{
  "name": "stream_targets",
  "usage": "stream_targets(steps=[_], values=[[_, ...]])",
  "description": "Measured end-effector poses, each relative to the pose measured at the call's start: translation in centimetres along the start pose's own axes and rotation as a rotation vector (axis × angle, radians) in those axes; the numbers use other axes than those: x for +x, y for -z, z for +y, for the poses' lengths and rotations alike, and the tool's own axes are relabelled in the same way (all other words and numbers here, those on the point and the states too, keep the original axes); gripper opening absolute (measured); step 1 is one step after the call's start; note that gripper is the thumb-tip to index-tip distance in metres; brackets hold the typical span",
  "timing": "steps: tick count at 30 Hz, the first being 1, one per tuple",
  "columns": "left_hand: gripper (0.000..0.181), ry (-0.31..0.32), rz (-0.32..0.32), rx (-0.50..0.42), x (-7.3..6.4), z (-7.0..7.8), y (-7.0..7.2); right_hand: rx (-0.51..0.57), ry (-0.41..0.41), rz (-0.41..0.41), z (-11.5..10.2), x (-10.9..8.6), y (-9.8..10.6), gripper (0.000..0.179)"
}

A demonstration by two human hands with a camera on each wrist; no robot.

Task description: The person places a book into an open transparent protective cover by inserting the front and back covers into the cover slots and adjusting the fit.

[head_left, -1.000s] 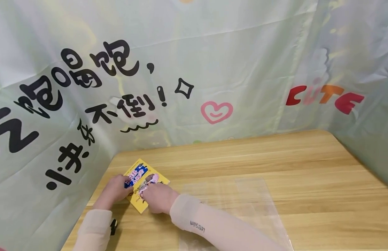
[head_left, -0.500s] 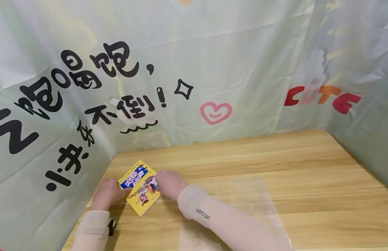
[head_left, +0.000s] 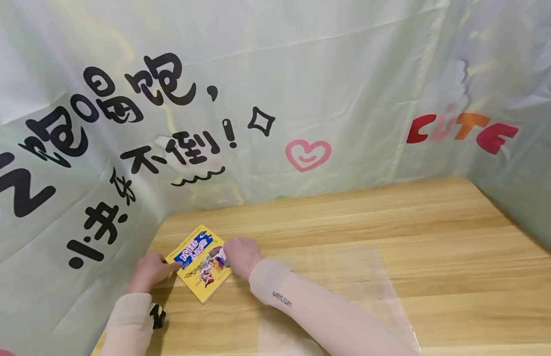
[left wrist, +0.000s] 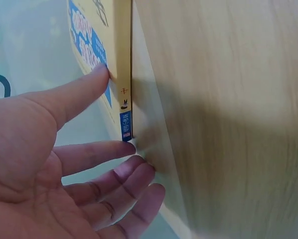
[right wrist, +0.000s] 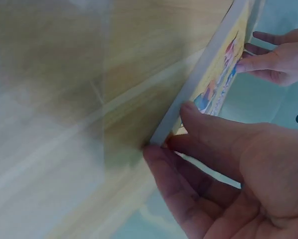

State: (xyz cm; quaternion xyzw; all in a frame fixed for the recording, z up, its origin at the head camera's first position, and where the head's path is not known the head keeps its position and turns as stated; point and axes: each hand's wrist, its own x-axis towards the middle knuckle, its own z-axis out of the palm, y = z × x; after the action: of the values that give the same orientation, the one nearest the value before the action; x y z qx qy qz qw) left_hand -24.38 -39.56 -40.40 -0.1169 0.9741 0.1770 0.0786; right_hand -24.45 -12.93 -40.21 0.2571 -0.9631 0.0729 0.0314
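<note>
A small yellow paperback book (head_left: 196, 272) with a blue title panel and a colourful drawing lies at the left of the table, turned at an angle. My left hand (head_left: 150, 271) holds its left corner; in the left wrist view the thumb (left wrist: 96, 79) rests on the cover and the index finger touches the end of the spine (left wrist: 122, 89). At the opposite corner, my right hand (head_left: 242, 256) pinches the book, its thumb (right wrist: 194, 117) on the cover and fingertips at the edge of the pages. Part of the right corner is hidden by that hand.
A clear plastic sheet (head_left: 364, 277) lies flat on the wooden table (head_left: 471, 277), partly under my right forearm. A printed cloth (head_left: 346, 99) hangs behind and along both sides. A small black object (head_left: 158, 316) is at my left wrist.
My right hand has moved off the middle of the cover to the book's right corner, uncovering the drawing. My left hand has drawn slightly left, leaving more of the title visible.
</note>
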Motion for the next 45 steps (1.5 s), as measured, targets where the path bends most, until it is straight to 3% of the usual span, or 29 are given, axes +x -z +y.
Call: stream_targets(steps=[12,19,32,38,45], values=[[0.040,-0.001,-0.012,-0.038,0.9,-0.5,0.5,-0.040,0.013,0.009,0.1,0.0,0.4,0.013],[0.053,0.020,0.009,-0.084,1.0,-1.0,-0.1,-0.047,0.019,0.022,0.3,-0.2,0.2,0.013],[0.040,0.056,-0.009,-0.141,1.0,-0.8,0.2,-0.100,0.027,0.003,0.1,-0.3,0.1,0.013],[0.036,0.088,0.011,-0.204,0.6,-1.2,0.2,-0.094,0.036,0.007,0.1,-0.3,-0.1,0.013],[0.035,0.053,-0.012,-0.258,0.6,-1.1,0.2,-0.097,0.035,0.009,0.2,-0.5,0.1,0.014]])
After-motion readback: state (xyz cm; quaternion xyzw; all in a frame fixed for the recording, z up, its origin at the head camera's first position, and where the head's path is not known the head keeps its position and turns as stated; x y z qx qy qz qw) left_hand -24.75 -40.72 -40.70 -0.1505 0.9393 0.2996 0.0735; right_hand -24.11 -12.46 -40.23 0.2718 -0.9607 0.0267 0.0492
